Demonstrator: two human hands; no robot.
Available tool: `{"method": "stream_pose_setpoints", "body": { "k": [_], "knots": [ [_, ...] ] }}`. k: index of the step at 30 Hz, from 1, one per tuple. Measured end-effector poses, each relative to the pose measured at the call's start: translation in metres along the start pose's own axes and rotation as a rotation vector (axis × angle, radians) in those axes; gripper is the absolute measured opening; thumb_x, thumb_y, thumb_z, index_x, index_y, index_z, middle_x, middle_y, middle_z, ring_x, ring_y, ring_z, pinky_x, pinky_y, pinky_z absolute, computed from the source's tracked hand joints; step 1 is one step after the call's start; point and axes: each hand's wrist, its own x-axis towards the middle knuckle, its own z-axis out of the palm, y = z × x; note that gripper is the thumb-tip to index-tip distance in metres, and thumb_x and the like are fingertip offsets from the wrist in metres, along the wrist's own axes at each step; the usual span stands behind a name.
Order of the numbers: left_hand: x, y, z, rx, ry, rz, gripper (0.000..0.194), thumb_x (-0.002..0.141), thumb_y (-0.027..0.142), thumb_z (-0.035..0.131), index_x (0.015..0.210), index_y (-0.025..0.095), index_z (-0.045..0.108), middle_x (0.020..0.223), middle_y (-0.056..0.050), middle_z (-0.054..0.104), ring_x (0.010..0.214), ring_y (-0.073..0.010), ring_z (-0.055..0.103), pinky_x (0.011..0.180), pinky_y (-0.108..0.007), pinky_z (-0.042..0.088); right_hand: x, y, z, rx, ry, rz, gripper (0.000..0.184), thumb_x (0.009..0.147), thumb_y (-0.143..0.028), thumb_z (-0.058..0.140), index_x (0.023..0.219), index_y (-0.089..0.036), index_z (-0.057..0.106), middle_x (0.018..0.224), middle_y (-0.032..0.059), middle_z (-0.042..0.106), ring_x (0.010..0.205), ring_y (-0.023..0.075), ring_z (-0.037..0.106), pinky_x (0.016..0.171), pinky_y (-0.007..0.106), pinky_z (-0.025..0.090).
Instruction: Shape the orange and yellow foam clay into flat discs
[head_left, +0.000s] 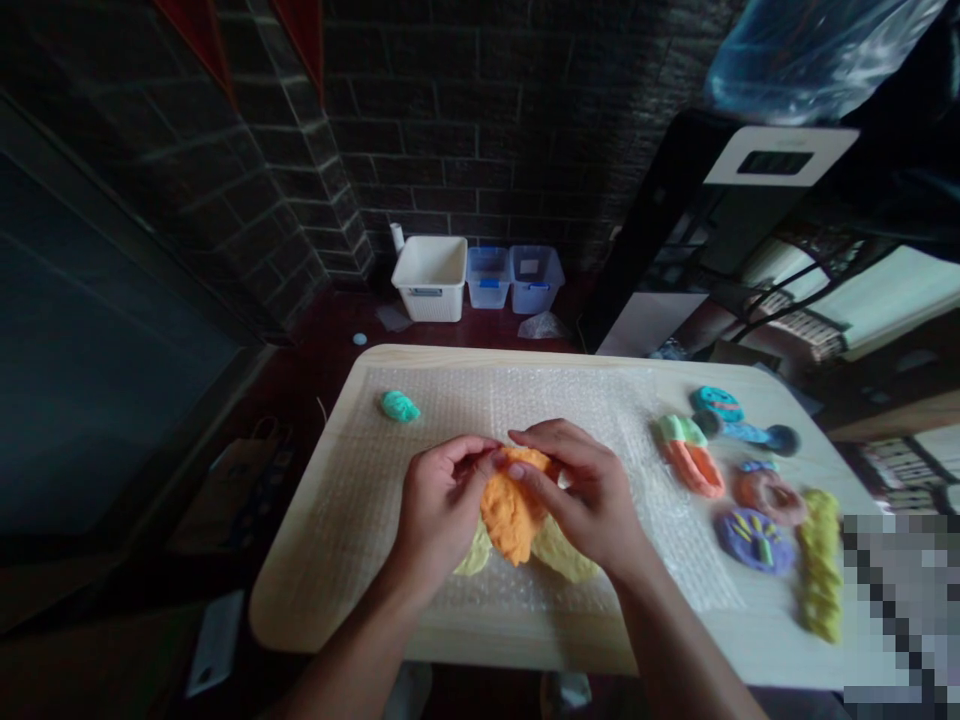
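Left hand (448,495): pinching orange clay (514,518) at its upper left.
Right hand (589,490): pinching its upper right.
Orange clay: above worktop (525,640), back from near edge.
Shaping: likely step; next move calls for even support.

Orange clay (514,518) matt, rough; bubble wrap (540,398) glossy plastic.

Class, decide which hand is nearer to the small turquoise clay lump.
Left: the left hand is to the lower right of the turquoise clay lump; the right hand is farther right, beyond the left.
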Motion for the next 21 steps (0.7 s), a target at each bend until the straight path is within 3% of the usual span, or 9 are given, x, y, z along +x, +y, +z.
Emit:
{"method": "stream_pose_setpoints", "body": {
  "k": [3,6,10,14,17,19,21],
  "knots": [
    [-0.001,0.0,0.001,0.031,-0.043,-0.002,0.024,0.097,0.038,0.073,0.099,0.017,0.084,0.088,-0.008,0.08,0.079,-0.0204,0.07,0.068,-0.027,0.053,-0.001,0.0,0.0,0.018,-0.057,0.037,0.017,0.098,-0.03,0.078,0.113,-0.03,0.086,0.097,0.007,0.079,0.087,0.0217,0.072,0.073,0.035,0.054],
    [-0.001,-0.002,0.004,-0.084,-0.061,-0.049,0.03,0.098,0.045,0.072,0.097,0.016,0.081,0.084,-0.006,0.076,0.077,-0.0183,0.068,0.067,-0.025,0.052,-0.001,0.003,0.002,0.132,-0.021,0.163,0.012,0.097,-0.034,0.079,0.101,-0.025,0.084,0.094,0.0072,0.079,0.085,0.0209,0.072,0.073,0.034,0.054],
    [0.0,-0.004,0.006,-0.215,-0.02,-0.069,0.032,0.087,0.042,0.086,0.106,0.018,0.077,0.098,-0.006,0.078,0.09,-0.0186,0.071,0.08,-0.026,0.056,-0.001,0.01,0.004,0.223,0.073,0.279,0.024,0.095,-0.044,0.079,0.095,-0.02,0.077,0.085,0.0056,0.075,0.073,0.0171,0.066,0.063,0.029,0.051],
    [0.002,-0.002,0.005,-0.209,-0.065,-0.109,0.03,0.078,0.033,0.093,0.096,0.015,0.078,0.092,-0.007,0.078,0.085,-0.0183,0.072,0.078,-0.026,0.056,0.0,0.009,0.002,0.193,0.108,0.223,0.022,0.098,-0.043,0.076,0.1,-0.021,0.075,0.086,0.0042,0.073,0.073,0.0159,0.066,0.062,0.027,0.05],
    [0.002,-0.001,0.004,-0.203,-0.116,-0.109,0.024,0.085,0.034,0.086,0.098,0.014,0.079,0.09,-0.007,0.078,0.082,-0.0183,0.071,0.078,-0.028,0.056,0.001,0.004,0.001,0.101,0.051,0.066,0.02,0.099,-0.035,0.076,0.116,-0.025,0.078,0.102,0.0064,0.077,0.091,0.0194,0.072,0.077,0.031,0.056],
    [0.001,-0.002,0.004,-0.177,-0.153,-0.096,0.022,0.088,0.034,0.083,0.098,0.015,0.079,0.09,-0.006,0.078,0.081,-0.0184,0.071,0.077,-0.027,0.056,0.001,0.002,0.001,0.065,-0.004,0.017,0.016,0.098,-0.032,0.077,0.111,-0.025,0.081,0.104,0.0069,0.078,0.096,0.0204,0.073,0.083,0.032,0.057],
    [0.0,-0.004,0.004,-0.158,-0.169,-0.099,0.021,0.09,0.035,0.081,0.096,0.015,0.079,0.089,-0.006,0.077,0.081,-0.0181,0.07,0.074,-0.026,0.054,0.0,0.002,0.002,0.118,-0.034,0.091,0.013,0.098,-0.035,0.077,0.101,-0.023,0.082,0.095,0.0064,0.078,0.089,0.0197,0.073,0.078,0.031,0.057]
  ]
}}
